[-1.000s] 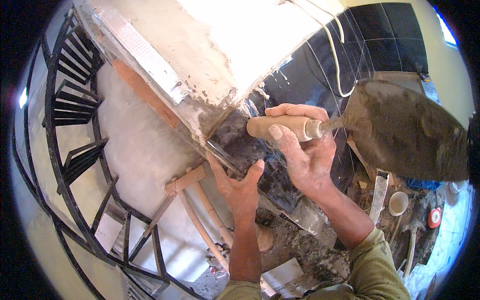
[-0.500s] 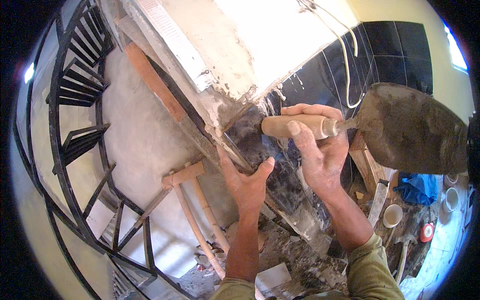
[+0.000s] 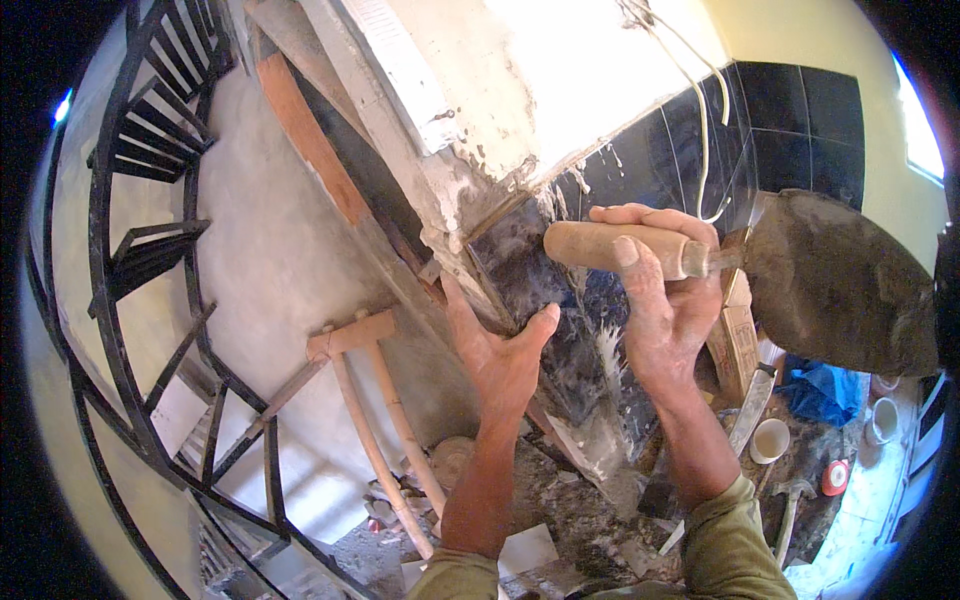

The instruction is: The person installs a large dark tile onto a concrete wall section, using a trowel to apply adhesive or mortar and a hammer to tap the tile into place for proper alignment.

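A trowel with a broad, mortar-smeared blade (image 3: pixel 840 285) and a wooden handle (image 3: pixel 625 247) is in my right hand (image 3: pixel 672 310), fingers and thumb wrapped around the handle. Its blade points right, away from the wall corner. My left hand (image 3: pixel 505 360) grips the left edge of a black marbled tile (image 3: pixel 515 255) at that corner. The thumb lies toward the tile's face; the other fingers reach along the edge and are partly hidden. Rough mortar (image 3: pixel 610 355) and white splashes run down beside the tile, between my hands.
Black railing (image 3: pixel 105 260) curves down the left side. Wooden poles with a crosspiece (image 3: pixel 350 335) lean at the pale wall. On the lower right lie a cup (image 3: pixel 769 440), blue plastic (image 3: pixel 825 388), a hammer (image 3: pixel 793 505) and a red-and-white round object (image 3: pixel 835 478). White cables (image 3: pixel 705 150) hang above.
The view has shifted slightly. The trowel and my right hand sit a little lower and farther right in the picture. Both hands keep their grips.
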The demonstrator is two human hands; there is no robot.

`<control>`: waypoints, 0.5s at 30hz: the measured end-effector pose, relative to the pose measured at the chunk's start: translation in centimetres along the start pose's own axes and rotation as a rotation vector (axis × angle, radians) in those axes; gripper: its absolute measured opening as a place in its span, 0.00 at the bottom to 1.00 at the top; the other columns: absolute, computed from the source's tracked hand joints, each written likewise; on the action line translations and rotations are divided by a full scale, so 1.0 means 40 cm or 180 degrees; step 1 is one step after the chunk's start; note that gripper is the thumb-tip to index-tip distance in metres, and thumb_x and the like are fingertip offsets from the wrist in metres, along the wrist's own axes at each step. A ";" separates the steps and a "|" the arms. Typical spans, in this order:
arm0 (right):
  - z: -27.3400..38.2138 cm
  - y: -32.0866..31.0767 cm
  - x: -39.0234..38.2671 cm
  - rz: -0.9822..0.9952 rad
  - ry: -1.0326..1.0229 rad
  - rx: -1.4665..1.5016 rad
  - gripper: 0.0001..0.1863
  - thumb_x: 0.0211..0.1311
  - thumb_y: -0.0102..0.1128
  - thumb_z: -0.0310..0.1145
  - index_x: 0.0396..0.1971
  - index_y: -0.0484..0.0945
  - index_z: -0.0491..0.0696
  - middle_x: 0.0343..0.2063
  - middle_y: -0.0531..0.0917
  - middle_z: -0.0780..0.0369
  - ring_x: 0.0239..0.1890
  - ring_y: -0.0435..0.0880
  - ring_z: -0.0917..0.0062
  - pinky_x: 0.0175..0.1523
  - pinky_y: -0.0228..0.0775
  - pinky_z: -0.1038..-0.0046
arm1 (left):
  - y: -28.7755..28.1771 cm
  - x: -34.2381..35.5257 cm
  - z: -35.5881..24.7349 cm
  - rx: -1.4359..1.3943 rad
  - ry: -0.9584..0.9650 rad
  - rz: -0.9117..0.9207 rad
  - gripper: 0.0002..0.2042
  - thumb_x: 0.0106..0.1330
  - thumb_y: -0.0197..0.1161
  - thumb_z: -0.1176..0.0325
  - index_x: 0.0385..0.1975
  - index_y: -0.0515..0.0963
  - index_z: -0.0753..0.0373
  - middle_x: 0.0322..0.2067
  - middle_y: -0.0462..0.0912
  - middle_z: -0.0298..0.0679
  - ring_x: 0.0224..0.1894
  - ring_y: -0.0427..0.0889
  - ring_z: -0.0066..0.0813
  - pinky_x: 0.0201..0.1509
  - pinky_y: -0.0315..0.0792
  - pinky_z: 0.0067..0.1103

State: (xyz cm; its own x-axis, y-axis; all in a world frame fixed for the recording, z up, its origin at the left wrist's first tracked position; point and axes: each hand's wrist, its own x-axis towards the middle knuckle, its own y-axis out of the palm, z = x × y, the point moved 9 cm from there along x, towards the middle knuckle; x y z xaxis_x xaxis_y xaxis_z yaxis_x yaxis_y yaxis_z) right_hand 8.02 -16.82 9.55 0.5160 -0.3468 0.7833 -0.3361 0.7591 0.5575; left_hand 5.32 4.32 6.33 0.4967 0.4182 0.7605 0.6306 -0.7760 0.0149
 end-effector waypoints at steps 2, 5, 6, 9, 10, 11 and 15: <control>-0.014 0.005 -0.008 0.0130 -0.0010 -0.0440 0.15 0.64 0.61 0.23 0.48 0.67 0.41 0.42 0.82 0.56 0.43 0.82 0.76 0.50 0.75 0.74 | -0.002 0.000 -0.007 -0.0140 0.0091 -0.0022 0.48 0.47 0.70 0.83 0.69 0.49 0.73 0.60 0.67 0.50 0.59 0.71 0.39 0.64 0.68 0.29; -0.004 -0.001 -0.006 -0.0090 0.0168 0.0025 0.14 0.65 0.60 0.25 0.46 0.69 0.41 0.42 0.82 0.55 0.43 0.82 0.76 0.50 0.75 0.74 | -0.004 0.002 -0.009 0.0120 -0.0044 -0.0007 0.49 0.46 0.71 0.83 0.69 0.48 0.74 0.62 0.64 0.52 0.60 0.69 0.40 0.65 0.67 0.30; -0.007 0.002 -0.009 -0.0073 0.0180 0.0009 0.14 0.65 0.60 0.25 0.46 0.69 0.41 0.42 0.82 0.55 0.43 0.82 0.76 0.50 0.75 0.74 | -0.006 0.005 -0.008 0.0013 0.0043 -0.0002 0.49 0.46 0.72 0.82 0.69 0.48 0.75 0.62 0.63 0.53 0.62 0.68 0.41 0.66 0.65 0.31; -0.018 -0.004 -0.008 0.0020 0.0244 -0.0355 0.13 0.66 0.60 0.27 0.46 0.70 0.40 0.42 0.83 0.55 0.44 0.82 0.74 0.52 0.75 0.72 | -0.003 -0.002 -0.038 -0.0016 0.0022 -0.0031 0.49 0.46 0.73 0.79 0.68 0.48 0.76 0.63 0.61 0.55 0.64 0.64 0.43 0.69 0.60 0.32; -0.014 -0.020 -0.001 -0.0028 0.0242 -0.0330 0.14 0.67 0.59 0.30 0.46 0.70 0.40 0.42 0.83 0.54 0.45 0.83 0.72 0.53 0.75 0.70 | 0.002 -0.005 -0.044 0.0073 -0.0069 -0.0050 0.50 0.46 0.74 0.78 0.68 0.48 0.77 0.64 0.60 0.56 0.65 0.63 0.44 0.71 0.58 0.33; -0.008 -0.033 0.005 -0.0077 0.0240 -0.0307 0.15 0.67 0.59 0.33 0.46 0.71 0.39 0.42 0.83 0.53 0.46 0.83 0.69 0.53 0.75 0.68 | 0.007 -0.004 -0.034 0.0021 -0.0095 -0.0040 0.50 0.46 0.74 0.78 0.68 0.48 0.77 0.64 0.60 0.56 0.65 0.63 0.44 0.71 0.58 0.33; -0.008 -0.074 -0.003 -0.0704 0.0819 0.0201 0.17 0.71 0.55 0.40 0.45 0.71 0.40 0.42 0.82 0.49 0.47 0.83 0.59 0.51 0.78 0.62 | -0.012 0.006 -0.004 0.0261 0.0287 -0.0041 0.51 0.46 0.75 0.73 0.68 0.46 0.77 0.61 0.60 0.57 0.64 0.62 0.48 0.70 0.57 0.35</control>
State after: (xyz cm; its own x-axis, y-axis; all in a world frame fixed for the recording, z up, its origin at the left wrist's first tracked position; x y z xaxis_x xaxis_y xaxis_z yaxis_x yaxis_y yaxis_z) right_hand 9.18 -18.84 7.71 0.7610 -0.3427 0.5508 -0.2377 0.6427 0.7283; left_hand 5.03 4.72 6.60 0.4349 0.3809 0.8160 0.6851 -0.7280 -0.0253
